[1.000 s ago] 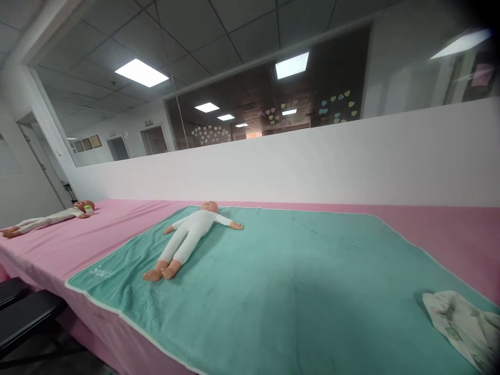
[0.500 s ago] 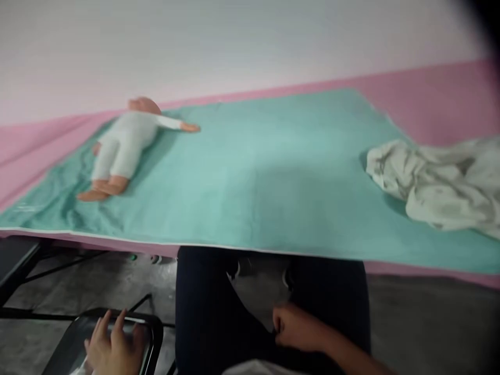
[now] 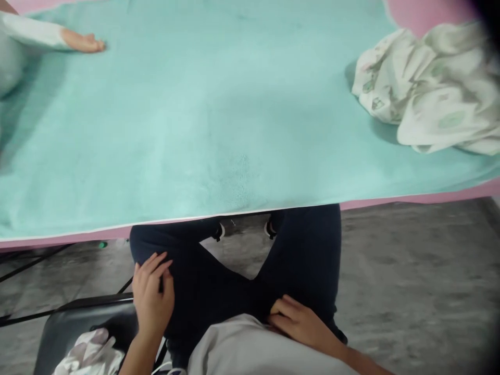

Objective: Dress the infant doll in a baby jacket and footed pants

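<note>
My left hand [image 3: 152,294] rests at my left thigh, fingers extended and slightly bent, with nothing in it. Beside it, on a black chair seat [image 3: 64,325], lies a crumpled white patterned cloth [image 3: 94,351]. In my lap, by the hem of my grey shirt [image 3: 250,349], my right hand [image 3: 299,320] is loosely closed; its fingertips are partly hidden and no object shows in it. At the upper left, a doll [image 3: 35,34] in white clothing is cut off by the frame, one arm stretched out on a turquoise cloth [image 3: 175,125].
The turquoise cloth lies over a pink cover [image 3: 433,15] on the table in front of me. A bunched white printed cloth [image 3: 437,99] sits on its right side. Below the table edge are my knees and the grey floor [image 3: 410,281].
My left hand has moved from over the chair to my thigh. The white cloth on the chair seat now shows. The view has tilted down and turned right, cutting off most of the doll.
</note>
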Available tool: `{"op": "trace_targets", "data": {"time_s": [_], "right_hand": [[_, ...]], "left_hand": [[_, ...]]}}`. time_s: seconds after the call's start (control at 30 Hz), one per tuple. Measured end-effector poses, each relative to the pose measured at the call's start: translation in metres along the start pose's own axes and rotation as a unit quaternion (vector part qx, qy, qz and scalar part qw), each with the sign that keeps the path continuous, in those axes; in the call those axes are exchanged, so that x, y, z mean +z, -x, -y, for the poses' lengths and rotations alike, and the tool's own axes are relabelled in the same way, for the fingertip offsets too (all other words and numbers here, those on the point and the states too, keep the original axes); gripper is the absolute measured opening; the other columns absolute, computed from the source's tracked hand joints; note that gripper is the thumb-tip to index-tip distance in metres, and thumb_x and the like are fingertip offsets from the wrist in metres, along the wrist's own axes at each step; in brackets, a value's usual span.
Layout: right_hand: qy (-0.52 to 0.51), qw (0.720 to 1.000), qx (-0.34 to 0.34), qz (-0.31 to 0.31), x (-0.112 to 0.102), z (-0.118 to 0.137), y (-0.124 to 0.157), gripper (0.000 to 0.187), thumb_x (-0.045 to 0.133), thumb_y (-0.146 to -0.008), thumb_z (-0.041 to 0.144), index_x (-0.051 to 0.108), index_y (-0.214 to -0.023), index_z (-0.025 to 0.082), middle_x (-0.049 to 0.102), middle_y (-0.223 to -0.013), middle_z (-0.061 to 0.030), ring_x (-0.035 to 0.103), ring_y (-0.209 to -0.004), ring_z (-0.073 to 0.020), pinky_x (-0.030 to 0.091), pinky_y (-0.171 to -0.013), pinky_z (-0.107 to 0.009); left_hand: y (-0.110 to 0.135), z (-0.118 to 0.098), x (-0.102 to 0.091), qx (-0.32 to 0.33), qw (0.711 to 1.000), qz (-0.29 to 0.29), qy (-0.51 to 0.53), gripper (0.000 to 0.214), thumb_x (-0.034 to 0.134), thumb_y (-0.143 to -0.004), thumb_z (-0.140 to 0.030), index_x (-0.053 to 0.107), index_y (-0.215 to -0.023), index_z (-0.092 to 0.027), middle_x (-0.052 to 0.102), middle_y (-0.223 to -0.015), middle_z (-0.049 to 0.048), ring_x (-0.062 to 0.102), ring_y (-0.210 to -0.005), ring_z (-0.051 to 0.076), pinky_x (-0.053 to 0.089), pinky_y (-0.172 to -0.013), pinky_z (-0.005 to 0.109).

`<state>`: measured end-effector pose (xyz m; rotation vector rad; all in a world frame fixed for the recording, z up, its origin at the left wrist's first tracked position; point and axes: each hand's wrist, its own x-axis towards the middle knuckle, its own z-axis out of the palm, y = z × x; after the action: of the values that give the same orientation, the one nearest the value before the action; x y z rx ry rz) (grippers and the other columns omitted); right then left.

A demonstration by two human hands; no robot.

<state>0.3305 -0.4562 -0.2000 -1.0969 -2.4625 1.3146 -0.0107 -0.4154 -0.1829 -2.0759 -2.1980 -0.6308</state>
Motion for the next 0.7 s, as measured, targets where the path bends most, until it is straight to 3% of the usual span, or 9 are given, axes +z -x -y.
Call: {"op": "trace_targets", "data": {"time_s": [0.13,0.27,0.33,0.43,0.57,0.7], "right_hand": [[-0.040,0.999,-0.005,-0.032,0.002,0.001,0.005,0.030,0.033,-0.096,0.029,0.062,-0.092,0.021,0.063,-0.085,-0.0017,0.056,-0.076,-0.0107,0.043,-0.083,-0.026],[-0.082,0.995,-0.017,-0.048,0.006,0.003,0.004,0.043,0.026,-0.096,0.040,0.062,-0.087,0.020,0.064,-0.080,-0.0023,0.056,-0.073,-0.0112,0.045,-0.070,-0.022],[-0.116,0.991,-0.042,-0.053,0.012,0.002,0.006,0.047,0.021,-0.097,0.042,0.063,-0.093,0.021,0.067,-0.083,-0.0021,0.059,-0.079,-0.0120,0.046,-0.073,-0.023],[-0.162,0.984,-0.037,-0.064,0.030,-0.001,0.014,0.043,0.024,-0.096,0.045,0.062,-0.105,0.027,0.070,-0.090,-0.0002,0.063,-0.087,-0.0141,0.048,-0.076,-0.023],[-0.194,0.973,0.053,-0.111,0.051,-0.003,0.016,0.038,0.032,-0.089,0.054,0.064,-0.097,0.034,0.070,-0.084,0.0001,0.065,-0.076,-0.0180,0.050,-0.065,-0.025],[-0.212,0.970,0.052,-0.106,0.046,-0.003,0.005,0.035,0.034,-0.087,0.053,0.063,-0.086,0.034,0.070,-0.079,0.0031,0.065,-0.074,-0.0189,0.050,-0.073,-0.031]], "left_hand": [[-0.012,-0.012,0.012,0.113,0.986,0.118,-0.043,0.021,0.052,-0.082,-0.016,0.063,-0.099,-0.020,0.067,-0.105,0.0039,0.054,-0.112,0.023,0.016,-0.111,0.053],[-0.010,-0.049,0.029,0.139,0.951,0.278,-0.008,0.025,0.043,-0.089,-0.022,0.065,-0.101,-0.019,0.069,-0.100,0.0038,0.060,-0.099,0.019,0.024,-0.109,0.045],[0.000,-0.075,0.042,0.140,0.916,0.372,0.058,0.030,0.038,-0.091,-0.028,0.066,-0.100,-0.021,0.070,-0.098,0.0029,0.061,-0.093,0.018,0.032,-0.103,0.040],[0.015,-0.108,0.062,0.154,0.840,0.497,0.152,0.032,0.039,-0.091,-0.038,0.066,-0.100,-0.024,0.070,-0.094,0.0027,0.061,-0.090,0.018,0.042,-0.090,0.033],[0.021,-0.128,0.077,0.146,0.797,0.557,0.185,0.031,0.052,-0.082,-0.048,0.066,-0.095,-0.023,0.067,-0.094,0.0024,0.061,-0.087,0.018,0.044,-0.078,0.029],[0.020,-0.133,0.087,0.132,0.798,0.550,0.210,0.018,0.059,-0.079,-0.038,0.064,-0.082,-0.021,0.065,-0.087,-0.0001,0.059,-0.080,0.014,0.041,-0.068,0.023]]}}
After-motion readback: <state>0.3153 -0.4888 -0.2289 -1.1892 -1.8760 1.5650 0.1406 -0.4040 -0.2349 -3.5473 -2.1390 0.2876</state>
